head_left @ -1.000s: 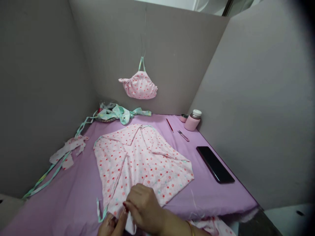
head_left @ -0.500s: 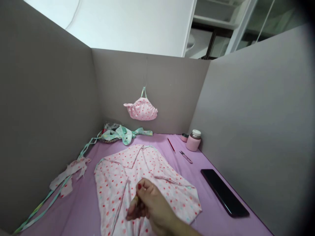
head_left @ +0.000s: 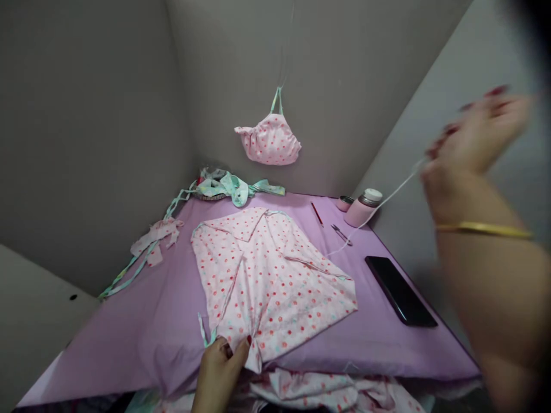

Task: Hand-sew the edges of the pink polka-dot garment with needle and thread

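Pinching the near fold of the dotted pink cloth in the left hand, white thread rising to the blurred right hand, its grip unreadable, a finished-looking gathered pink piece hanging behind.
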Tool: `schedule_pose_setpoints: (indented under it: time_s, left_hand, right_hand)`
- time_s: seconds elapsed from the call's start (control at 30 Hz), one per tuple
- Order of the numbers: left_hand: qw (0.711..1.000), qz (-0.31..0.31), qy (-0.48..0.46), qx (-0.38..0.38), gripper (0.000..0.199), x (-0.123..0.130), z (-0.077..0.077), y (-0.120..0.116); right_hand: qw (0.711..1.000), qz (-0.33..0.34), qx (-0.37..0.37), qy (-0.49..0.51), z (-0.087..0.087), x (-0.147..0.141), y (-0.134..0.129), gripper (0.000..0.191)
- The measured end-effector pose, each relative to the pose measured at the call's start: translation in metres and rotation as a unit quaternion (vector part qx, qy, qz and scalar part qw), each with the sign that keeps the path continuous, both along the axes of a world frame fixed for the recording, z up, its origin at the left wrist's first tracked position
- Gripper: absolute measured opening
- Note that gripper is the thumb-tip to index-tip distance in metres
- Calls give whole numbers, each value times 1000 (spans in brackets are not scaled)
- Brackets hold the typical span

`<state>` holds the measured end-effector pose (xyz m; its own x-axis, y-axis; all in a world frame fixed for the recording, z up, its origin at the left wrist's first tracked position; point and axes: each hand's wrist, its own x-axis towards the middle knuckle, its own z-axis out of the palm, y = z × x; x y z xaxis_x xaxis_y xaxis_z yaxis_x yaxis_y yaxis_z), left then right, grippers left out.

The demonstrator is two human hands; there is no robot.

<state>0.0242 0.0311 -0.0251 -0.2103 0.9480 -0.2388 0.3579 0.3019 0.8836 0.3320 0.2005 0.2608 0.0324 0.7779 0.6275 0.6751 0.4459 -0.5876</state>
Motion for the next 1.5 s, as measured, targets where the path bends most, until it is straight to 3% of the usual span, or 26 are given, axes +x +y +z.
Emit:
schedule_pose_setpoints:
  time_s: [0.1,0.2,0.23,0.33,0.43,0.57,0.8,1.0,1.17,1.23,1.3,1.37,1.43,1.5]
  left_hand:
    - [1000,0,4,-3,42,0,2,0]
    - [1000,-3,10,-11,39,0,3,0]
    - [1000,-5,11,-14,38,0,4,1]
    - [1000,-15,8,-23,35,1,5,1]
    - [999,-16,6,-30,35,1,6,1]
    - [999,-8,0,-32,39,1,9,0]
    - [999,7,-10,-36,42,2,16,0]
    - [999,14,-20,-38,42,1,15,0]
    - [997,2,-60,-53,38,2,10,-3]
    - [990,4,-119,-74,38,3,11,-4]
    - [977,13,-190,-93,37,4,13,-5]
    - [968,32,-230,-97,37,5,14,-6]
    - [965,60,-236,-95,39,5,15,-7]
    - [966,82,-223,-103,43,5,13,-8]
  right_hand:
    - [987,95,-114,-54,-82,-54,-29,39]
    - [945,216,-216,-117,-166,-110,-68,6]
    - [915,257,-266,-163,-187,-122,-79,5]
    - [884,282,-311,-205,-224,-135,-97,15]
    - [879,297,-325,-181,-230,-130,-95,10]
    - [886,290,-342,-120,-210,-113,-79,15]
    - [963,82,-256,-22,-162,-76,-59,17]
    - [991,-22,-133,12,-149,-49,-47,18]
    - [987,-44,-130,-84,-170,-58,-55,19]
    - [977,36,-140,-155,-188,-69,-76,22]
    - [941,181,-156,-240,-208,-76,-103,19]
    - [905,254,-179,-292,-226,-71,-126,17]
    - [922,204,-207,-257,-237,-55,-137,18]
    - [956,94,-224,-166,-240,-33,-136,21]
